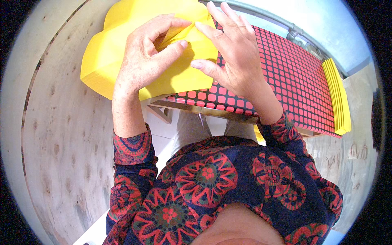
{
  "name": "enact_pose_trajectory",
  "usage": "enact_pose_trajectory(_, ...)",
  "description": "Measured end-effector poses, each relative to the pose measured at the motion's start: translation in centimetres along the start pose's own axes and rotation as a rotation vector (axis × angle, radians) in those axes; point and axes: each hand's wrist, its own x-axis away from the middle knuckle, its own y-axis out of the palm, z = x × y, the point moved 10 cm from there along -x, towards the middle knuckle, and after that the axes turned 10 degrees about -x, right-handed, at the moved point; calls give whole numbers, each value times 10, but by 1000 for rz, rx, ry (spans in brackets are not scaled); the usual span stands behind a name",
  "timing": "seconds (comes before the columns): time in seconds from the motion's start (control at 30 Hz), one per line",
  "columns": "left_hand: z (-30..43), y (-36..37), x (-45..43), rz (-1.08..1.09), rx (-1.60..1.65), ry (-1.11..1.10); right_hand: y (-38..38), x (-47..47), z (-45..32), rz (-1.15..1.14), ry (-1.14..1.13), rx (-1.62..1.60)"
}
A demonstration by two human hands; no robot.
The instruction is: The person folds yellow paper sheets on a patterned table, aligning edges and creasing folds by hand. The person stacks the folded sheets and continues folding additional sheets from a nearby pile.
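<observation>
A large folded sheet of yellow, paper-like material [104,61] lies over the left end of a table with a red-and-black checked cover [284,67]. On its upper right part, my left hand [147,52] curves over the sheet, index fingertip beside a raised crease and thumb held apart. Opposite it, my right hand [234,49] is spread at the sheet's right edge, with its index fingertip close to the same crease. Whether either hand pinches the material cannot be told. The two thumbs point toward each other with a gap between them.
A stack of folded yellow pieces [337,98] lies at the table's right end. Behind the table runs a pipe with a fitting [294,32]. A pale, stained board wall [61,122] stands on the left. Below the table's near edge are my legs [191,127] and a wooden table leg [162,113].
</observation>
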Motion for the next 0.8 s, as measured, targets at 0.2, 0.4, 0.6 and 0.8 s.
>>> enact_pose_trajectory(0.2,-15,-2,-2,17,-69,-132,-9,6,1,118,-52,-25)
enact_pose_trajectory(0.4,-13,-13,-2,261,87,-86,-25,13,-8,188,-82,7)
enact_pose_trajectory(0.6,-15,-15,-3,218,-40,14,-17,7,-7,144,-53,-22)
enact_pose_trajectory(0.8,1,-12,2,182,-106,119,-6,6,-2,123,-38,-17)
